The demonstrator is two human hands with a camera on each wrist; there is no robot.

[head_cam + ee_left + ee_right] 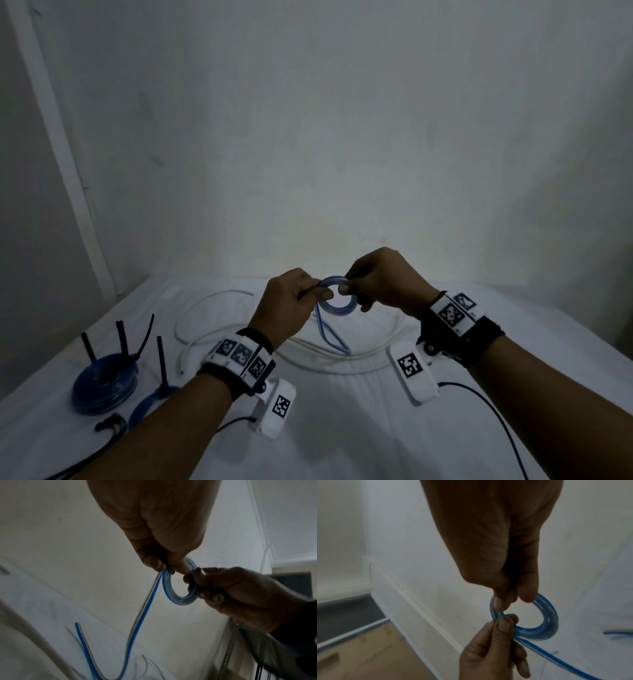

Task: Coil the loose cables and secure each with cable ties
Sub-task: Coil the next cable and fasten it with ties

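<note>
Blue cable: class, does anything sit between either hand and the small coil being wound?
No. Both hands already pinch the coil: the left hand on its left side, the right hand on its right side. Its loose tail hangs free to the white table, with nothing visibly blocking it.

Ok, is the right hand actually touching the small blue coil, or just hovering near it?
Touching. In the right wrist view the right hand pinches the top of the blue coil between thumb and fingertips, with no gap; the left hand grips its other side.
</note>
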